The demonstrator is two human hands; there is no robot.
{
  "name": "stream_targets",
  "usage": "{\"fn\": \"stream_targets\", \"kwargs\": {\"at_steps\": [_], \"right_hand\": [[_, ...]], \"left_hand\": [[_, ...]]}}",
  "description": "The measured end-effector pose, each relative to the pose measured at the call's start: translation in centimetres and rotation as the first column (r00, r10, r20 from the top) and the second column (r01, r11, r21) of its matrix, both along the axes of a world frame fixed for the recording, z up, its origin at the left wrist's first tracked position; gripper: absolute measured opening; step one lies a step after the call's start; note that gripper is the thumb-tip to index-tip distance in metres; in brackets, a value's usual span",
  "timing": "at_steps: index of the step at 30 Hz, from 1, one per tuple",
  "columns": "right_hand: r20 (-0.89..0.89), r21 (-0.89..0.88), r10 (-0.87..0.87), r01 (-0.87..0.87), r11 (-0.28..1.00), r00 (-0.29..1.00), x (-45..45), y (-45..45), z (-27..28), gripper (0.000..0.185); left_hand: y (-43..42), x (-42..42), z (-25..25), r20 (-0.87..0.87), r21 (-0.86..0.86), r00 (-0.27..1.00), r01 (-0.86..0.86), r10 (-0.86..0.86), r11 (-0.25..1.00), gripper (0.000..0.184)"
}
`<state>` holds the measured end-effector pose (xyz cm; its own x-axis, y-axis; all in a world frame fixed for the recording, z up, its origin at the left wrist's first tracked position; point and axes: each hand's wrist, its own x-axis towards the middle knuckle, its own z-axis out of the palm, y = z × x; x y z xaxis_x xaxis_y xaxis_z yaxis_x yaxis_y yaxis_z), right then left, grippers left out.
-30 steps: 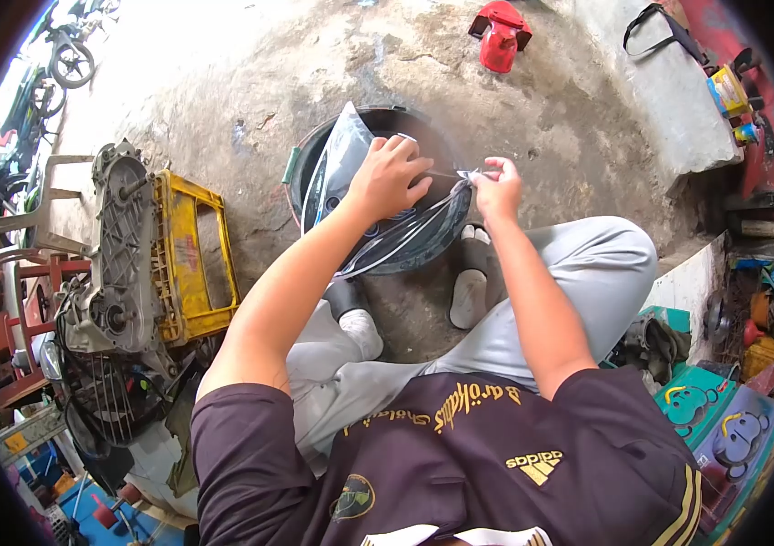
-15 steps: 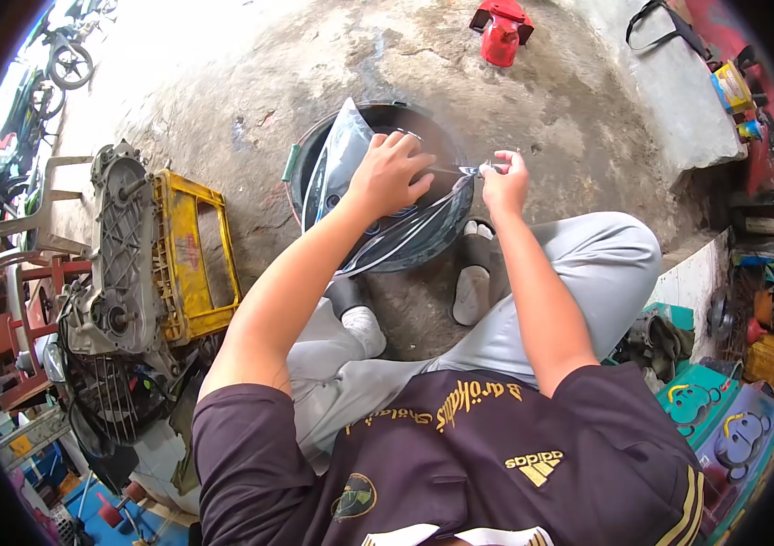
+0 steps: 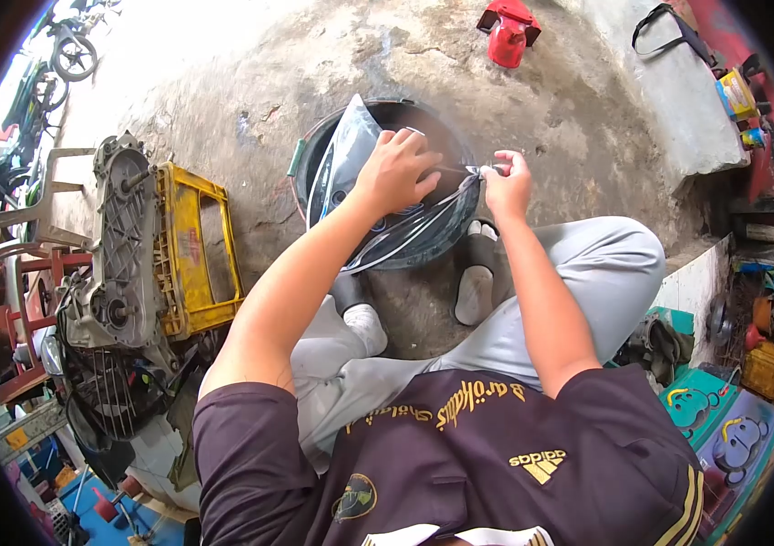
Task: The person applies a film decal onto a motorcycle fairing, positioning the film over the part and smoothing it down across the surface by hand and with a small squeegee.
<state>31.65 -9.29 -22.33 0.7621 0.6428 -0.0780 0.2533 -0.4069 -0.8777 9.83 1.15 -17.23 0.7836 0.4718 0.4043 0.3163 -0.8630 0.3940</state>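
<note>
A glossy grey and black vehicle body panel (image 3: 346,150) with pale edge lines leans in a round black tub (image 3: 410,259) on the floor. My left hand (image 3: 398,175) is over the panel, fingers curled down and thumb to the right. What its fingertips hold is hidden. At the tub's right side, my right hand (image 3: 507,187) pinches a small shiny bit at the pointed end of the panel; its kind is too small to make out. A thin dark strip runs between the two hands.
A yellow plastic crate (image 3: 196,250) and a grey engine casing (image 3: 121,246) stand at the left. A red vehicle part (image 3: 507,35) lies on the concrete beyond the tub. Green and purple boxes (image 3: 696,400) sit at the lower right, near a raised ledge (image 3: 687,118).
Both hands keep nearly the same pose at the tub. The whole view has shifted slightly, and the right fingers have shifted a little at the panel's end.
</note>
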Motion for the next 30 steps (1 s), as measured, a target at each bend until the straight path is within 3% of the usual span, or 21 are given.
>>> {"fn": "stream_targets", "kwargs": {"at_steps": [12,15,17,21,26,28,30], "right_hand": [[0.121,-0.058,0.075,-0.068,0.996,0.99,-0.8,0.0,0.8,0.036],[0.033,-0.026,0.087,-0.087,0.996,0.996,-0.7,-0.1,0.6,0.037],[-0.095,0.026,0.004,-0.001,1.0,0.996,0.3,0.3,-0.2,0.039],[0.064,-0.08,0.102,-0.097,0.992,0.993,-1.2,-0.1,0.4,0.043],[-0.078,-0.022,-0.042,0.041,0.999,0.996,1.0,0.2,-1.3,0.048],[-0.062,0.037,0.083,-0.081,0.996,0.995,-0.4,-0.1,-0.5,0.047],[-0.033,-0.033,0.09,-0.091,0.995,0.995,-0.7,0.0,0.0,0.047]], "left_hand": [[0.2,0.1,0.2,0.011,0.016,1.0,-0.004,0.004,1.0,0.029],[0.0,0.0,0.1,0.008,0.001,1.0,-0.004,0.004,1.0,0.029],[0.0,0.1,0.2,0.006,0.013,1.0,-0.013,0.013,1.0,0.029],[0.3,0.2,0.5,-0.004,0.01,1.0,-0.003,0.003,1.0,0.029],[0.0,0.0,0.3,0.008,0.008,1.0,-0.007,0.007,1.0,0.028],[0.2,0.1,0.4,0.008,0.009,1.0,-0.005,0.005,1.0,0.029],[0.0,0.1,0.3,-0.001,-0.005,1.0,-0.008,0.008,1.0,0.029]]}}
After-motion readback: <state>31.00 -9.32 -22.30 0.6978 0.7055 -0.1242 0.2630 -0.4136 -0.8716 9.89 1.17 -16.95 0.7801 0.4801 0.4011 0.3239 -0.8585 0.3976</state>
